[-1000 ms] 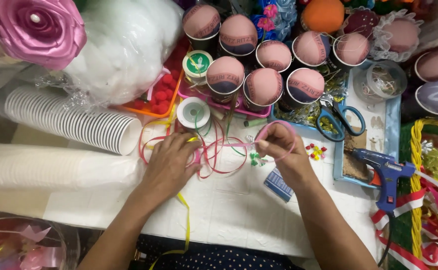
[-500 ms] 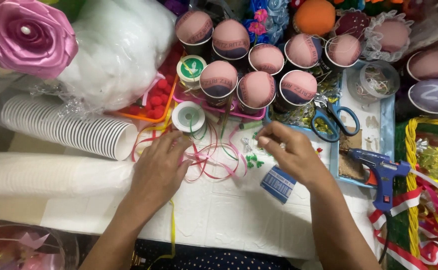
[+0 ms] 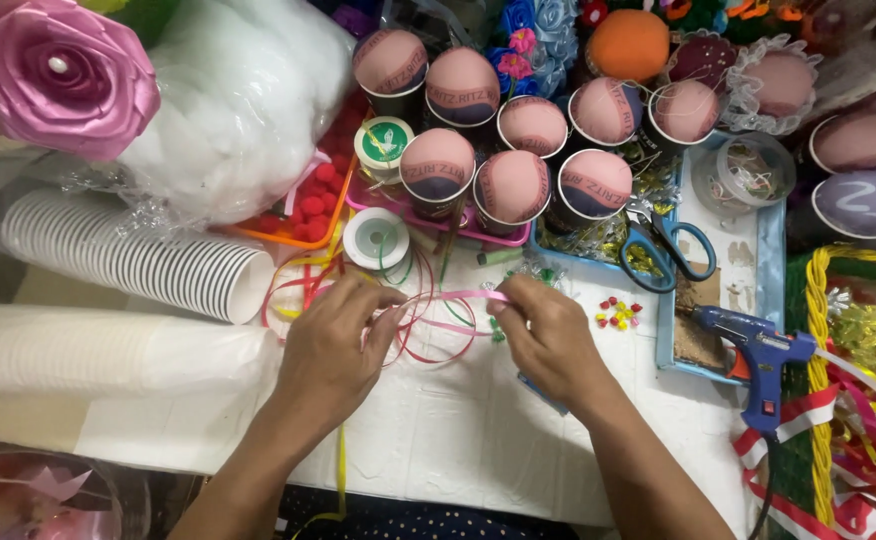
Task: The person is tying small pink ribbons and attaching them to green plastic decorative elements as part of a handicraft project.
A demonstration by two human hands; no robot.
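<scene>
Head view, single: we look steeply down from the wearer's head, close over the white table (image 3: 458, 440). Forearms enter from 6 o'clock; the cup row (image 3: 518, 150) lies toward 12 o'clock. We hold no second view.

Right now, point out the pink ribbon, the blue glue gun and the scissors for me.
pink ribbon (image 3: 458, 296): head view, on the taut stretch between the two hands.
blue glue gun (image 3: 758, 352): head view, on its body above the handle.
scissors (image 3: 680, 247): head view, on a blue handle loop.

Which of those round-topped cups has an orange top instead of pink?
The orange-topped cup at the back, right of the blue fabric flowers; all the others are pink or purple.
</scene>
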